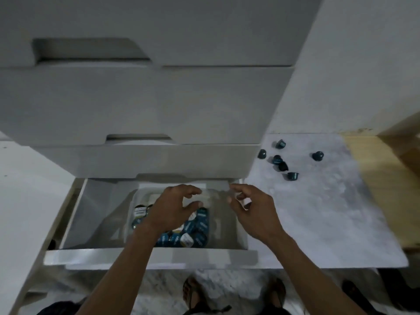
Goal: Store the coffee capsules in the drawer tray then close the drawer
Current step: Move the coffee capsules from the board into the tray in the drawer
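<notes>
While the bottom drawer (pixel 145 253) stands pulled right out, your left hand (pixel 175 208) hangs over the clear tray (pixel 136 196) inside it, fingers spread and loosely bent, nothing held that I can see. Your right hand (pixel 252 210) sits just beside the drawer's right wall, fingers loosely curled, and it looks empty too, though the blur makes a small capsule between the fingertips hard to rule out.

So where do you stand? A good heap of capsules (pixel 197 226), teal with pale lids, is already down in the tray beneath your left palm. That part is well under way. But look right: six loose capsules (pixel 278 160) lie scattered on the mat (pixel 318 212), well apart from the drawer, one off on its own further right. By my reckoning those need to go in, and after that the drawer front wants pushing home. Call it past the halfway mark, with the close not yet begun.

The surface under the strays is a pale, mottled mat spread on the floor, with a strip of light wood (pixel 368 178) past its right edge. Above you rises a grey drawer unit (pixel 145 98) with cut-out handles, upper drawers all closed. The light is dim, and your sandalled feet (pixel 195 292) show on speckled floor below.
</notes>
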